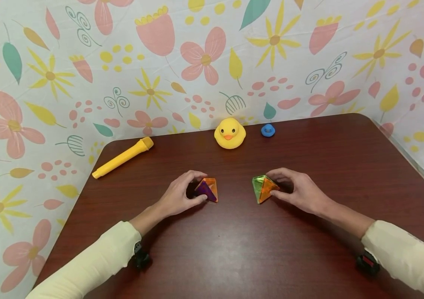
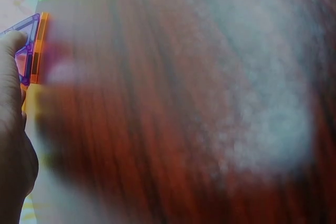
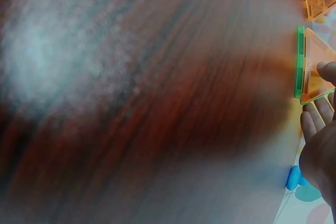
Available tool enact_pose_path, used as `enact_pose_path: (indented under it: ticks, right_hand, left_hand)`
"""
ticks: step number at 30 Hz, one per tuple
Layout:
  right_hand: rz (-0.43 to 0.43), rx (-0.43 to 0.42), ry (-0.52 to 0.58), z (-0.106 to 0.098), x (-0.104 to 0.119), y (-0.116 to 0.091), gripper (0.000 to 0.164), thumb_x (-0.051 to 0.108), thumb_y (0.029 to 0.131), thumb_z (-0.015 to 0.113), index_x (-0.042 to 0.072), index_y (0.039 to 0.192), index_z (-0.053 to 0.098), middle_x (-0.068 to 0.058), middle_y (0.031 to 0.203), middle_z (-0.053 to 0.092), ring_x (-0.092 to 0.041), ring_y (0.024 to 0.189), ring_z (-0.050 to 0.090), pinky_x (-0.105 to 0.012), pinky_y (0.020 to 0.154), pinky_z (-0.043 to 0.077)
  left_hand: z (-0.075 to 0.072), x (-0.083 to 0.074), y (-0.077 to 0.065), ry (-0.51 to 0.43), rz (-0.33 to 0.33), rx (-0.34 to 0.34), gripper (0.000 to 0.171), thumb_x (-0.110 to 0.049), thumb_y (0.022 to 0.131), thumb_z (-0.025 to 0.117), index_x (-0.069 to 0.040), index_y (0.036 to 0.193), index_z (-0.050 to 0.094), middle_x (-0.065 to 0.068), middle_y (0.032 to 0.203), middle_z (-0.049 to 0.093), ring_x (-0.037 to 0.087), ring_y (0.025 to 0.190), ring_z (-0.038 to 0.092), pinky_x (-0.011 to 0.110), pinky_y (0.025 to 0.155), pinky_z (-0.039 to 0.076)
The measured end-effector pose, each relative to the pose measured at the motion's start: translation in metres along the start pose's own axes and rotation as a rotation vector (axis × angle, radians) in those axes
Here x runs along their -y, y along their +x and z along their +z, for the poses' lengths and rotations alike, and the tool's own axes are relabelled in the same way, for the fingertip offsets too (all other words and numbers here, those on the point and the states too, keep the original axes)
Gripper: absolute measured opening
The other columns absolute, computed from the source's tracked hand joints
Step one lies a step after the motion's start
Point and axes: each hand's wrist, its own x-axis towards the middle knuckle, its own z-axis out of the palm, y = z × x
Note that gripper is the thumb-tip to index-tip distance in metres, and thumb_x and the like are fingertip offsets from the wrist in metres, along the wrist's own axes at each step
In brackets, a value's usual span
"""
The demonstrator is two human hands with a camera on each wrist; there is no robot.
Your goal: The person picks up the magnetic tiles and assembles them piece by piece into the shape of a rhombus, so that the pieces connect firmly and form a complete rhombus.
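Near the table's middle, my left hand grips a small pyramid of see-through purple and orange magnetic tiles between thumb and fingers. To its right, my right hand pinches a second pyramid of green and orange magnetic tiles. A gap of bare tabletop separates the two. The left wrist view catches the thumb on a purple triangle at its left edge. At the right edge of the right wrist view, the thumb presses on an orange triangle. The far faces of both pyramids are partly hidden.
A yellow rubber duck and a smaller blue duck stand along the back edge of the dark wooden table. A yellow toy microphone lies at the back left. Behind hangs a flower-patterned cloth.
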Motion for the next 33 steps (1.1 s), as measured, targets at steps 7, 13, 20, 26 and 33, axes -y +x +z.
enact_pose_path:
  ticks: [7, 13, 20, 26, 33]
  right_hand:
    - [0.004, -0.002, -0.004, 0.0005, -0.0004, 0.0008, 0.046, -0.003, 0.087, 0.086, 0.008, 0.128, 0.069, -0.004, 0.121, 0.074, -0.022, 0.105, 0.073, -0.043, 0.089, 0.06]
    - [0.013, -0.004, -0.016, 0.0012, -0.0004, 0.001, 0.043, -0.005, 0.087, 0.084, 0.006, 0.126, 0.07, -0.007, 0.12, 0.074, -0.024, 0.104, 0.074, -0.041, 0.087, 0.061]
    - [0.019, 0.0, -0.023, 0.002, -0.0004, 0.0014, 0.042, -0.007, 0.088, 0.083, 0.003, 0.126, 0.07, -0.01, 0.118, 0.074, -0.025, 0.102, 0.075, -0.038, 0.086, 0.061]
    - [0.019, -0.002, -0.028, 0.0025, -0.0014, 0.0017, 0.042, -0.007, 0.087, 0.084, 0.003, 0.125, 0.07, -0.009, 0.118, 0.074, -0.025, 0.101, 0.075, -0.038, 0.085, 0.062]
    - [0.017, -0.007, -0.031, 0.0038, -0.0009, 0.0019, 0.041, -0.007, 0.087, 0.084, 0.003, 0.124, 0.07, -0.009, 0.117, 0.074, -0.024, 0.101, 0.075, -0.037, 0.085, 0.062]
  left_hand:
    - [0.0, 0.0002, -0.0012, 0.019, -0.009, -0.003, 0.056, -0.031, 0.089, 0.088, -0.015, 0.136, 0.063, -0.005, 0.125, 0.065, 0.012, 0.106, 0.063, 0.036, 0.094, 0.055]
    - [0.0008, 0.0005, -0.0014, 0.01, 0.009, -0.018, 0.049, -0.027, 0.09, 0.088, -0.014, 0.132, 0.065, -0.005, 0.124, 0.067, 0.012, 0.102, 0.063, 0.035, 0.089, 0.055]
    - [0.0011, 0.0009, -0.0018, 0.009, 0.0, -0.008, 0.046, -0.025, 0.091, 0.087, -0.013, 0.13, 0.066, -0.005, 0.119, 0.067, 0.01, 0.099, 0.063, 0.033, 0.088, 0.056]
    - [0.0015, -0.0014, -0.0004, -0.008, -0.001, 0.003, 0.046, -0.023, 0.091, 0.087, -0.011, 0.13, 0.066, -0.004, 0.117, 0.068, 0.01, 0.098, 0.064, 0.032, 0.087, 0.056]
    - [0.0043, -0.0047, 0.0019, -0.015, 0.003, 0.007, 0.048, -0.023, 0.09, 0.088, -0.013, 0.131, 0.066, -0.003, 0.118, 0.068, 0.011, 0.098, 0.064, 0.032, 0.085, 0.057]
